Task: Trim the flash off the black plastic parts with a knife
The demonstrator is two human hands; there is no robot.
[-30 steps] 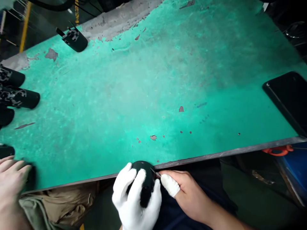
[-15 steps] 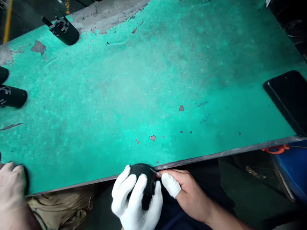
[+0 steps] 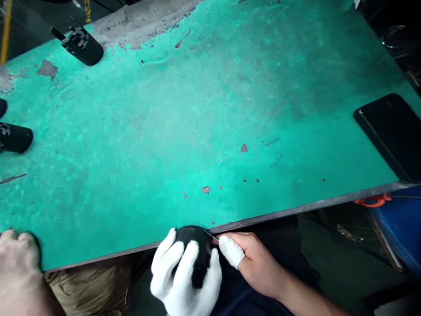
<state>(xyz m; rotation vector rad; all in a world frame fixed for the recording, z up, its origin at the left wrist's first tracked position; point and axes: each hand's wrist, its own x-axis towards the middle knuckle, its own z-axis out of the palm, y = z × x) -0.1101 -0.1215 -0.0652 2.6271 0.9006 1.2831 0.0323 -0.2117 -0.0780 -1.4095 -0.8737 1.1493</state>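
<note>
A black cylindrical part [image 3: 194, 235] rests against the front edge of the green table [image 3: 184, 123]. My left hand [image 3: 187, 276], in a white glove, is wrapped round it with the fingers over its near side. My right hand [image 3: 253, 259] is bare except for a white cover on the thumb. It pinches a thin metal tool [image 3: 212, 235], whose tip is at the right side of the black part's rim. The lower side of the part is hidden by the glove.
Similar black parts stand or lie at the back left [image 3: 87, 47] and left edge [image 3: 16, 138]. A black phone-like slab [image 3: 393, 136] lies at the right. Another person's hand [image 3: 19, 259] is at the lower left. An orange handle [image 3: 373, 200] shows below the table's right edge.
The whole view has shifted slightly, with the table's things a little further left. Both hands keep their hold on the black part and the thin tool.
</note>
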